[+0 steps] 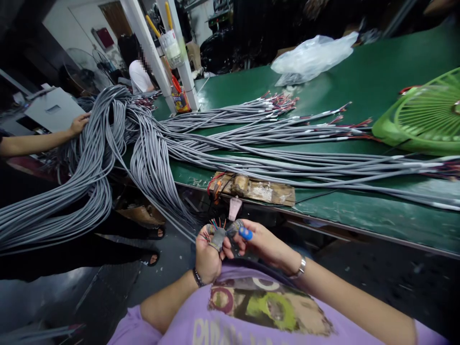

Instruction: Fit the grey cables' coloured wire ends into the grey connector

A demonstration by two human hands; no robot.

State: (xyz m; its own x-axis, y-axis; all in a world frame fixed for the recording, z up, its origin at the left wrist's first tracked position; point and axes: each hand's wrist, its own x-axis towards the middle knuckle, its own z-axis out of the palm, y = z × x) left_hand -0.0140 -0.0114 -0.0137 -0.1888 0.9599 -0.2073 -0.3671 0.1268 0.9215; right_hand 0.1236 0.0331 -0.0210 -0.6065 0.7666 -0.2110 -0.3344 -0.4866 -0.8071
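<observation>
Close to my body, in front of the purple shirt, both hands meet over the stripped end of a grey cable. My left hand (209, 256) is closed around it, and thin coloured wires (216, 223) fan out above the fingers. My right hand (253, 239) comes in from the right with its fingers pinched at the same spot. Grey wrapping covers some fingertips, and a blue wrap (246, 233) is on one right finger. What exactly sits between the right fingertips is hidden. Long grey cables (158, 163) drape off the table edge to the left of my hands.
Bundles of grey cables with white-banded ends lie across the green table (366, 191). A wooden board (258, 188) is at its front edge; a green fan (427, 112) and a plastic bag (316, 57) are farther right. At left, a co-worker's hand (79, 123) touches the cable heap.
</observation>
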